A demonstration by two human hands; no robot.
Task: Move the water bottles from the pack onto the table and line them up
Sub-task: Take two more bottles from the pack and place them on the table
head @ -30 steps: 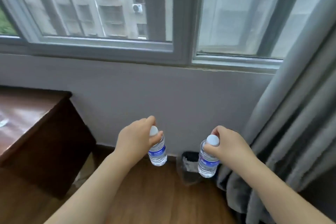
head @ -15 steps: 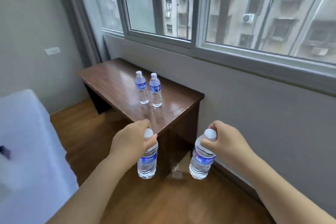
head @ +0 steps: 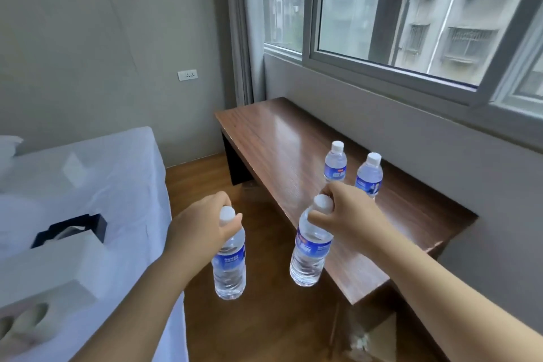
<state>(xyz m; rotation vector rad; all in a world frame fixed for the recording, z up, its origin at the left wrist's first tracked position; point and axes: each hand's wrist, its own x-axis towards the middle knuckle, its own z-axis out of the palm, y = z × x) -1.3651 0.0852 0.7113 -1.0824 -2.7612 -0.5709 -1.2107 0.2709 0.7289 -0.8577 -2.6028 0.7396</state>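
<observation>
My left hand (head: 199, 225) grips a clear water bottle (head: 229, 266) by its white cap; it hangs over the wooden floor, short of the table. My right hand (head: 345, 213) holds a second bottle (head: 308, 256) by the cap, hanging tilted over the near edge of the brown wooden table (head: 282, 138). Two more blue-labelled bottles stand upright side by side on the table beyond my right hand, one on the left (head: 335, 163) and one on the right (head: 369, 176). The pack is out of view.
A bed with a white sheet (head: 97, 173) fills the left, carrying a black box (head: 70, 229) and a white carton (head: 50, 276). The table runs along the wall under a window (head: 396, 9). A strip of wooden floor (head: 202, 173) separates bed and table.
My view has swung left from the curtain corner to the table and bed. Both hands keep their bottles, and the table with its two standing bottles is now much closer.
</observation>
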